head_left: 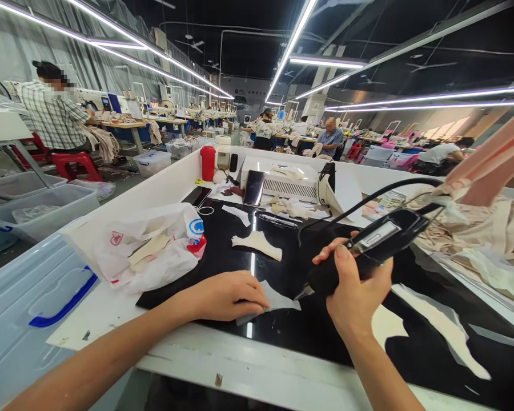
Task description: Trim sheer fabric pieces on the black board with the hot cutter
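My right hand (355, 279) is wrapped round a black corded hand tool (368, 237) with a silver plate on its side. The tool's pointed metal tip (304, 292) is at the right end of a thin translucent sheet piece (278, 299). My left hand (233, 294) has its fingers together on that piece, holding its left part against the glossy black board (308, 319). A curved cream piece (257, 245) lies beyond the left hand. Right of my right wrist are another cream piece (388, 325) and a long cream piece (449, 331) with a translucent layer under it.
A white plastic bag (154, 251) with cream pieces sits at the left. Toward the back are a phone (254, 187), a pen (278, 220), scraps and a red cup (208, 162). The tool's cable (338, 214) arches toward hanging pink cloth (492, 157). Several people work beyond.
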The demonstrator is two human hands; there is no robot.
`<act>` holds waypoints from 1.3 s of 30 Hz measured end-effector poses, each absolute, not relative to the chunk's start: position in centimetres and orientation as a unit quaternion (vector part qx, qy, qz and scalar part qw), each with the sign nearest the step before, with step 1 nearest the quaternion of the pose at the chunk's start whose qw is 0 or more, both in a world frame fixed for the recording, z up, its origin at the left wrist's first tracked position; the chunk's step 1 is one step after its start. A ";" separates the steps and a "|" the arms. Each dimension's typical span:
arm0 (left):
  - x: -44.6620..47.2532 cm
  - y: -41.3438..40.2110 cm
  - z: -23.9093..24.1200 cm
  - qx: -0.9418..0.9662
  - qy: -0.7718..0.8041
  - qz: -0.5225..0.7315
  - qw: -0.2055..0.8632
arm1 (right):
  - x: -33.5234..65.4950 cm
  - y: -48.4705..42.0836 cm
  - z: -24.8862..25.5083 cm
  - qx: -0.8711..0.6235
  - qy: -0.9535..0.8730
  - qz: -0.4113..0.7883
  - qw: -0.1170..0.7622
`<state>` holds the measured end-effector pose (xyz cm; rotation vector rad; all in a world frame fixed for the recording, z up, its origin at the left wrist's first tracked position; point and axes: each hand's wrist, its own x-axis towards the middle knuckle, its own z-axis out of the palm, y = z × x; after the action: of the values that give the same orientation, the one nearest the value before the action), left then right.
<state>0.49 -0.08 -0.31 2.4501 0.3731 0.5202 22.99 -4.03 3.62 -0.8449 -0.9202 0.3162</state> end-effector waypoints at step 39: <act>0.6 0.5 -0.7 0.939 0.125 0.190 0.259 | 19.2 -5.7 3.2 -0.369 -0.454 0.231 0.777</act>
<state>0.58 0.53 -0.68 2.5444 0.3376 0.5151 19.24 -5.74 3.18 -0.7993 -0.9829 0.4996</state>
